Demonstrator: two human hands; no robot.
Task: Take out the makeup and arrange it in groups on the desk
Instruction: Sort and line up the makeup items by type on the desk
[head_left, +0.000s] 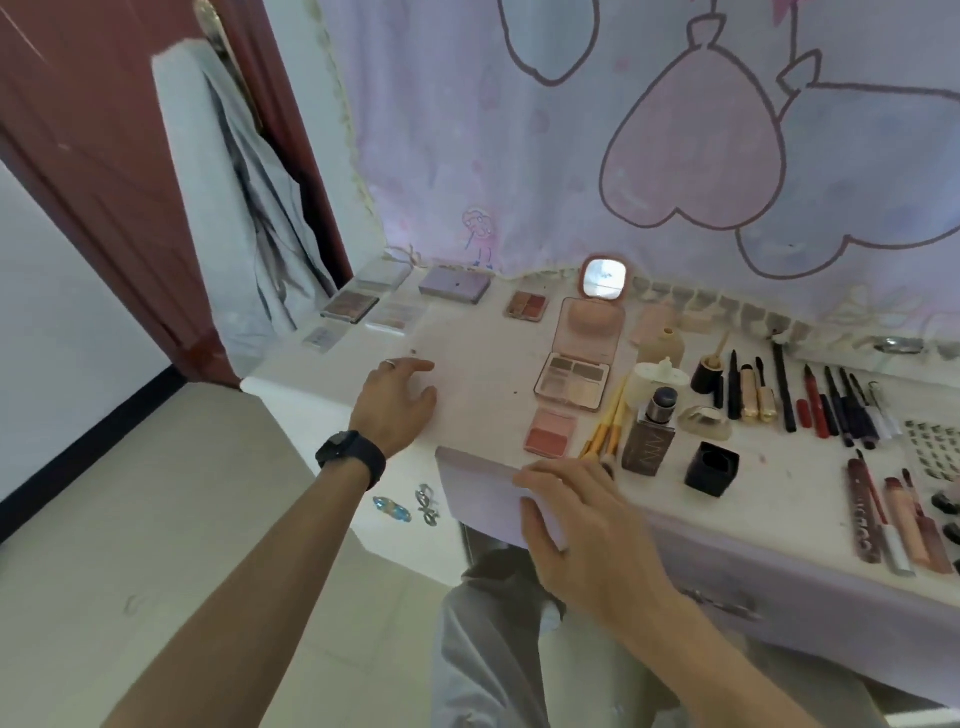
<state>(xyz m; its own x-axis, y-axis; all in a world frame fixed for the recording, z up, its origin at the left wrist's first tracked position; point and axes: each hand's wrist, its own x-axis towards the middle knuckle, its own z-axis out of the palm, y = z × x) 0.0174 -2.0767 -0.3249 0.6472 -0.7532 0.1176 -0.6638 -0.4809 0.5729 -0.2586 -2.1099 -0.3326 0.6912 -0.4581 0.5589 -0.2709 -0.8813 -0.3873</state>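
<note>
Seen from the head camera, the desk (467, 353) already carries makeup in groups: closed palettes (350, 304) at the far left corner, an open eyeshadow palette (571, 382) with a blush pan (550, 432) just below it near the middle, a foundation bottle (649, 434), and pencils (831, 405) in a row to the right. The right hand (576, 525) grasps a lavender panel (478, 488) at the desk's near edge, fingers over its top and thumb on its face; whether it is a box or a drawer front I cannot tell. Its long axis runs along the edge, leftward from the grip. The left hand (397, 402) lies loose on bare desk, holding nothing, nearer the panel's free end
</note>
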